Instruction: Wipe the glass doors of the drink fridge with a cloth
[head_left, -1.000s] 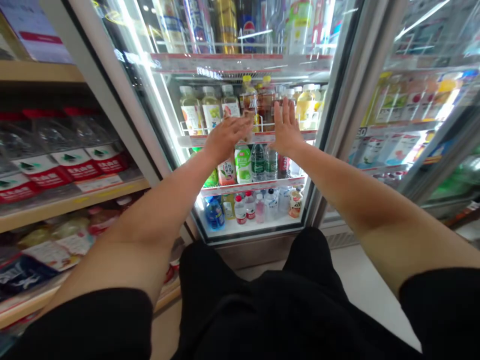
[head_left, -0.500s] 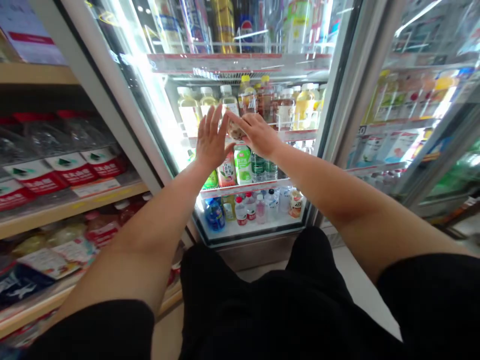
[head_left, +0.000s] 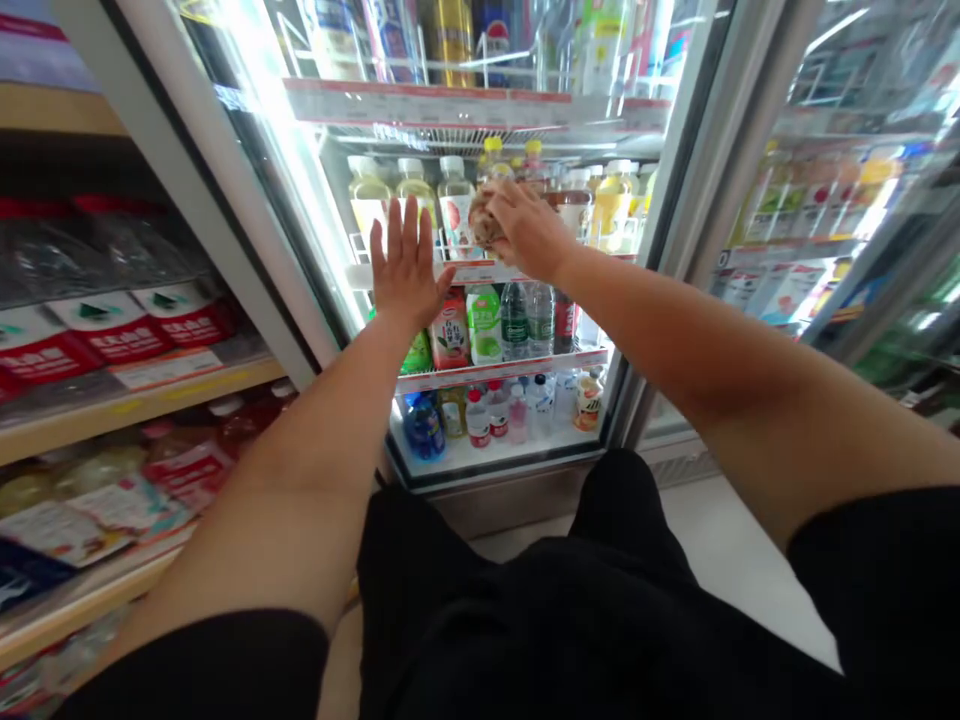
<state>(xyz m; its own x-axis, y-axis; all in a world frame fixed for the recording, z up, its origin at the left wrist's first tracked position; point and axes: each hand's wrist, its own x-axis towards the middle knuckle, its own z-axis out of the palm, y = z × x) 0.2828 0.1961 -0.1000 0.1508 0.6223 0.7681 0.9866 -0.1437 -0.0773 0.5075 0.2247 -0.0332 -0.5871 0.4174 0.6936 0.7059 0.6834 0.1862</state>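
My left hand (head_left: 405, 260) is spread flat with its fingers up, seemingly against the glass door (head_left: 450, 462) of a lit drinks fridge. Light-yellow bottles (head_left: 369, 188) stand behind its fingertips. To the right, my right hand (head_left: 529, 230) is closed on a crumpled brownish cloth (head_left: 486, 218), which it holds at the glass in front of the middle shelf. Part of the cloth is hidden under the fingers. A gap separates the two hands.
Fridge shelves hold drinks, including a green-white carton (head_left: 484, 325) and small bottles (head_left: 478, 418) at the bottom. On the left, a wooden-edged rack (head_left: 150, 405) carries large red-labelled bottles (head_left: 94, 330). A metal door frame (head_left: 686, 240) runs along the right.
My hands, close together before, have moved apart. The left went left and slightly down; the right, with the cloth, shifted a little right and up. The view has moved slightly.
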